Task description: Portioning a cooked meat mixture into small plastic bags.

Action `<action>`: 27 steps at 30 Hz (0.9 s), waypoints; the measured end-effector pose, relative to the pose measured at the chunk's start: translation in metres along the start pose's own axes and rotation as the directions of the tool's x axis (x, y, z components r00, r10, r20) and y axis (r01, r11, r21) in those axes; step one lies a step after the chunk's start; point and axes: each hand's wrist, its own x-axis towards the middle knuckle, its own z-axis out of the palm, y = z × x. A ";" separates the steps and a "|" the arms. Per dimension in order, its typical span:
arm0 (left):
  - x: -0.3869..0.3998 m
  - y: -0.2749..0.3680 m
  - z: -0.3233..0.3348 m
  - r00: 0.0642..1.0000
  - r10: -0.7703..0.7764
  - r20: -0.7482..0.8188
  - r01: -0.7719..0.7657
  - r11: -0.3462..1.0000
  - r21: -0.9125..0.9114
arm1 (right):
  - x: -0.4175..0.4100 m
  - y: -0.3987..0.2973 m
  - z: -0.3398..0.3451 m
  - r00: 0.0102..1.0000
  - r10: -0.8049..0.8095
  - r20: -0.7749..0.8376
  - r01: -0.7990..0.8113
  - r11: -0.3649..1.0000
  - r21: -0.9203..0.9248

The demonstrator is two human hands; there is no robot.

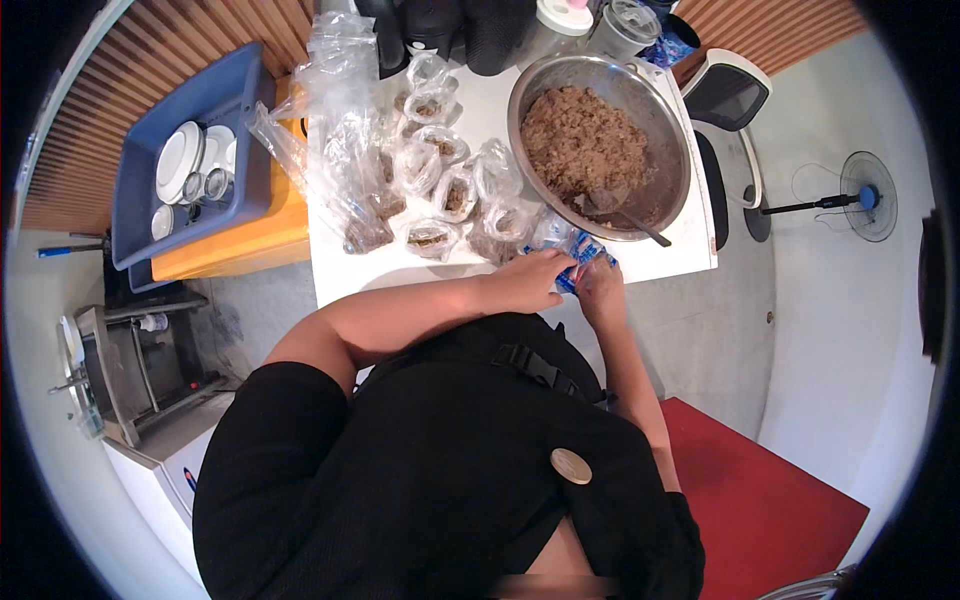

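My left hand point(529, 281) and my right hand point(602, 291) are close together at the table's front edge. Both grip a blue-and-white printed plastic packet point(583, 247), which the fingers partly cover. Just beyond it stands a wide stainless steel bowl point(671, 154) holding a brown, crumbly food mixture point(585, 139). A metal serving spoon point(646, 229) rests in the bowl, its handle over the near rim. Left of the bowl, several small clear plastic bags point(454, 195) sit with open mouths, some brown food inside. Larger clear plastic bags point(341, 142) lie along the table's left side.
Dark containers point(431, 26) and lidded clear containers point(624, 34) line the back of the white table point(341, 276). At left, a blue plastic tub point(259, 150) with white plates and glasses rests on an orange surface point(247, 244). A chair point(726, 94) and a fan point(862, 196) stand at right.
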 end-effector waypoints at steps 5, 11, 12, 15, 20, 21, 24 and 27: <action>0.003 0.000 0.001 0.997 0.045 0.060 -0.046 0.999 0.012 | 0.007 0.003 0.001 1.000 0.013 -0.029 -0.019 0.974 -0.227; 0.000 -0.002 0.001 0.998 0.000 0.066 -0.007 0.994 0.110 | 0.008 -0.003 -0.012 0.899 0.439 -0.012 -0.425 0.876 0.229; -0.001 -0.001 0.000 0.997 0.004 0.071 -0.012 0.994 0.110 | 0.005 0.001 -0.014 0.896 0.443 -0.015 -0.429 0.874 0.227; 0.000 0.005 -0.003 0.998 -0.031 0.047 0.025 0.992 0.120 | -0.001 0.011 -0.019 0.841 0.538 0.053 -0.514 0.767 0.384; 0.013 0.017 -0.002 0.989 0.142 -0.041 -0.124 0.949 0.289 | 0.000 0.012 -0.015 0.975 0.171 0.139 -0.185 0.978 0.098; 0.019 0.019 0.000 0.989 0.146 -0.035 -0.130 0.948 0.291 | 0.001 0.010 -0.014 0.975 0.176 0.135 -0.190 0.977 0.097; 0.034 0.027 0.003 0.937 0.317 -0.149 -0.249 0.902 0.353 | 0.005 0.001 -0.017 0.979 0.194 -0.057 -0.186 0.974 0.127; 0.045 0.027 0.002 0.979 0.166 -0.115 -0.134 0.960 0.246 | 0.004 -0.004 -0.027 0.961 0.273 -0.047 -0.255 0.937 0.238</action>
